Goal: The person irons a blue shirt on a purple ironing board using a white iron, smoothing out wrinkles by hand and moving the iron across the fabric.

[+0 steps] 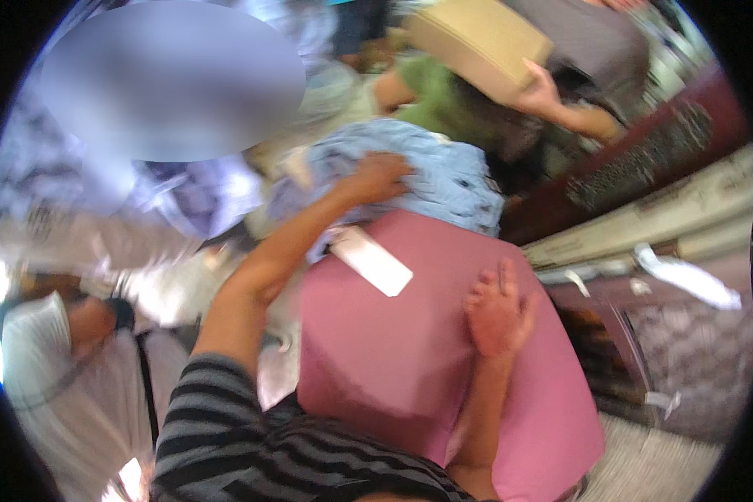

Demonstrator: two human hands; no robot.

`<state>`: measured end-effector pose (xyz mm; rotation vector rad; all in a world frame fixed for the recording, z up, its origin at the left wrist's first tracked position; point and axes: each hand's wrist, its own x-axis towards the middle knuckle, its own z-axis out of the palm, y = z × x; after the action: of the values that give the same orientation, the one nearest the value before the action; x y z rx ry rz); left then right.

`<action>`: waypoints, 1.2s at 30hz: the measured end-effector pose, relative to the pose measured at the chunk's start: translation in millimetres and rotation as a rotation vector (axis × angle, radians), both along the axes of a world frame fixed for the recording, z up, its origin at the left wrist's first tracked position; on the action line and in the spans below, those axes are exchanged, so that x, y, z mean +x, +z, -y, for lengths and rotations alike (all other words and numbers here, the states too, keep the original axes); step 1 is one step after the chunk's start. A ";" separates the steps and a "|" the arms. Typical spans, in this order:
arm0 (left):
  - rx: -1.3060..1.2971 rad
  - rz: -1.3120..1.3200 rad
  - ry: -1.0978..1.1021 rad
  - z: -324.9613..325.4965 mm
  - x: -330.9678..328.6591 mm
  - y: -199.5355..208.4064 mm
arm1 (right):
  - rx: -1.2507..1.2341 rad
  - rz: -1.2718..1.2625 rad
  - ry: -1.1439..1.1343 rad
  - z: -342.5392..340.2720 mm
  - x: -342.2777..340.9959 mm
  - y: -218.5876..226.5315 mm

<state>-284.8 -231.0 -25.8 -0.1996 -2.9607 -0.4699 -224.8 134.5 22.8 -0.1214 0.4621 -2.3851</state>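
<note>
My left arm reaches forward to a heap of light blue cloth (456,171) at the far end of a pink-covered surface (368,335). My left hand (383,177) is on this cloth with its fingers bent into it, somewhat blurred. Over the right part of the pink cover is my right hand (498,314), open and holding nothing, its fingers apart. A white oblong card (376,263) lies on the pink cover, between the two hands and nearer the left.
At the far right a person's hand (540,92) holds a brown cardboard box (477,42). Bluish-white cloth (197,192) is piled at far left. Another seated person in pale clothing (84,393) is at left. A dark red beam (619,163) and pale ledge (686,201) run along the right.
</note>
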 end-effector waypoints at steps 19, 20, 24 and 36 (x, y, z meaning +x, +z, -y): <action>0.432 -0.615 0.265 -111.3 241.3 84.1 | -0.081 -0.175 0.016 -38.8 -80.0 -21.1; 0.373 -0.529 0.348 -103.9 268.3 83.1 | -0.090 -0.193 0.031 -38.5 -83.0 -23.1; -0.039 -0.326 0.647 -80.0 369.7 78.1 | -0.060 -0.218 0.008 -44.5 -93.3 -36.1; -0.396 0.054 0.874 -79.4 517.6 10.3 | -0.201 -0.322 0.201 -49.2 -93.4 -47.9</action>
<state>232.8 -151.7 -15.4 1.0281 -2.7713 0.2258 -318.2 183.7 -25.1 -0.6209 0.3369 -2.2134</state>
